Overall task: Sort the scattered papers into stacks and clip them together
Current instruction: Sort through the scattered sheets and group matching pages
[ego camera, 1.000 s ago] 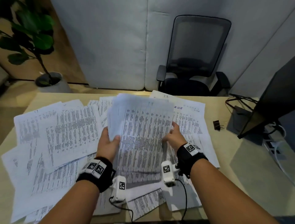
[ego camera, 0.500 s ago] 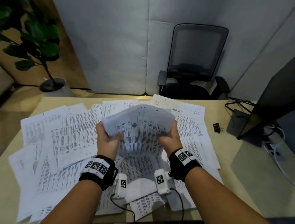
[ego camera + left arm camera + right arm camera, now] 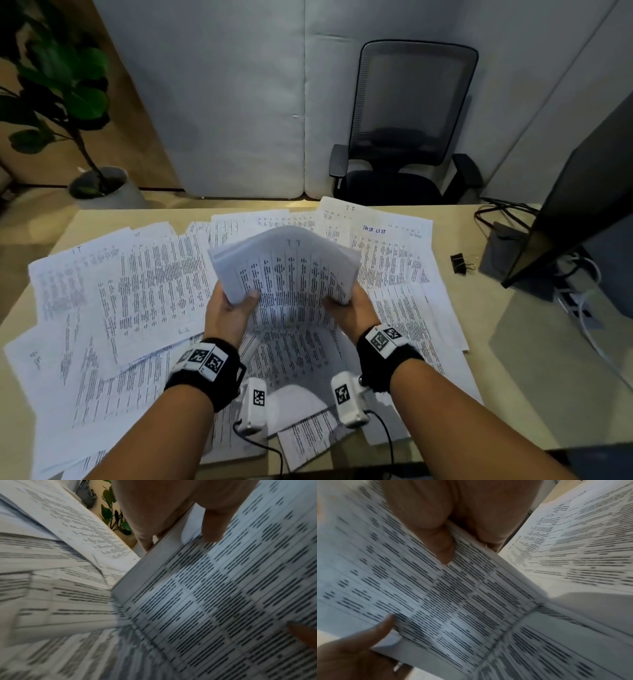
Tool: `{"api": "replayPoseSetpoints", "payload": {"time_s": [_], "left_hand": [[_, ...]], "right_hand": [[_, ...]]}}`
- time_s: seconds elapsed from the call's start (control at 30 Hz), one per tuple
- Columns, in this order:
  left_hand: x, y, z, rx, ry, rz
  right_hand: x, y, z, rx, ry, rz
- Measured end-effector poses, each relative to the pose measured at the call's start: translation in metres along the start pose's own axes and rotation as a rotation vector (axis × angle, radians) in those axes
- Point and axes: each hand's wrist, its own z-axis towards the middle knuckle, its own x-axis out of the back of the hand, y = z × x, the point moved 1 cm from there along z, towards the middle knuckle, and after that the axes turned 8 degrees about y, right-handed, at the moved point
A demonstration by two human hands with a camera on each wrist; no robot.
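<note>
Desk (image 3: pixel 513 394) papers (image 3: pixel 144 291); both hands grip stack (image 3: pixel 291 274).

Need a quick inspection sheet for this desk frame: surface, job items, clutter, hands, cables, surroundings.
Surface: tan desk, mostly covered by paper.
Job's things: bundle of papers held upright and bowed, bottom edge on the desk; loose sheets overlapping all around it; one black binder clip lying apart at the right, unused.
Clutter: nothing seen beyond the sheets.
Hands: left hand grips the bundle's left edge; right hand grips its right edge.
Cables: black cables at the far right by the monitor; white cables beneath it.
Surroundings: office chair, grey partition, potted plant.
</note>
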Motion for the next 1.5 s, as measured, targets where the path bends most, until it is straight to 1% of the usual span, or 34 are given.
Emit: {"api": "replayPoseSetpoints", "payload": {"time_s": [0.07,0.1,0.13,0.17,0.23,0.27,0.3,0.33,0.43,0.5,0.57,0.6,0.67,0.7,0.73,0.77,0.8,0.83,0.87,1.0,1.07,1.13,1.2,1.3,1.4,1.47,1.5], "left_hand": [[-0.002,0.008,0.005,-0.023,-0.004,-0.028],[-0.002,0.011,0.008,-0.03,-0.011,-0.033],[-0.003,0.013,0.01,-0.033,-0.016,-0.035],[-0.003,0.013,0.011,-0.034,-0.016,-0.036],[-0.002,0.013,0.012,-0.04,-0.007,-0.046],[-0.002,0.014,0.011,-0.048,-0.003,-0.049],[-0.002,0.014,0.01,-0.058,-0.001,-0.051],[-0.002,0.015,0.011,-0.067,0.001,-0.048],[-0.004,0.017,0.014,-0.07,0.013,-0.035],[-0.004,0.019,0.015,-0.063,-0.005,-0.036],[-0.001,0.011,0.017,-0.011,-0.034,0.004],[0.0,0.006,0.018,0.026,-0.043,0.044],[0.004,-0.01,0.021,0.108,-0.067,0.133],[0.005,-0.018,0.022,0.135,-0.079,0.176],[0.005,-0.024,0.021,0.146,-0.082,0.218],[0.004,-0.028,0.019,0.139,-0.069,0.263],[0.002,-0.026,0.015,0.125,-0.043,0.308],[0.001,-0.025,0.012,0.106,-0.017,0.336],[-0.001,-0.02,0.008,0.081,0.002,0.333],[-0.012,-0.003,0.007,0.046,0.018,0.236],[-0.021,-0.007,0.007,0.095,0.023,0.198],[-0.03,-0.016,0.004,0.153,0.038,0.202],[-0.034,-0.032,-0.001,0.195,0.035,0.318],[-0.031,-0.057,-0.003,0.195,0.056,0.495],[-0.023,-0.074,-0.004,0.233,0.082,0.686],[-0.019,-0.082,-0.002,0.229,0.066,0.761],[-0.019,-0.084,-0.002,0.22,0.056,0.776]], "right_hand": [[0.007,-0.02,0.002,0.027,0.04,0.192],[0.011,-0.034,0.002,0.078,0.073,0.261],[0.015,-0.046,0.002,0.192,0.107,0.267],[0.019,-0.058,0.003,0.347,0.14,0.217],[0.026,-0.074,0.008,0.646,0.197,-0.043],[0.027,-0.076,0.012,0.753,0.206,-0.175],[0.027,-0.079,0.016,0.809,0.194,-0.247],[0.026,-0.08,0.018,0.829,0.186,-0.27],[0.028,-0.076,0.021,0.861,0.242,-0.258],[0.028,-0.074,0.02,0.851,0.256,-0.225],[0.027,-0.073,0.016,0.784,0.223,-0.143],[0.026,-0.07,0.014,0.689,0.188,-0.052],[0.021,-0.054,0.011,0.349,0.115,0.153],[0.016,-0.04,0.01,0.194,0.061,0.152],[0.011,-0.024,0.008,0.088,0.007,0.07],[0.007,-0.013,0.002,0.031,-0.043,-0.07],[0.003,-0.001,-0.001,0.014,-0.078,-0.184],[0.001,0.009,-0.003,0.03,-0.085,-0.262],[0.0,0.012,-0.004,0.052,-0.072,-0.285],[0.017,-0.008,0.01,0.093,0.107,-0.183],[0.027,-0.013,0.016,0.093,0.145,-0.178],[0.034,-0.002,0.018,0.011,0.199,-0.129],[0.045,0.024,0.019,-0.076,0.276,-0.18],[0.073,0.067,0.018,-0.165,0.374,-0.476],[0.102,0.101,0.008,-0.375,0.361,-0.81],[0.114,0.113,0.0,-0.497,0.329,-0.9],[0.117,0.117,-0.003,-0.525,0.322,-0.904]]}}
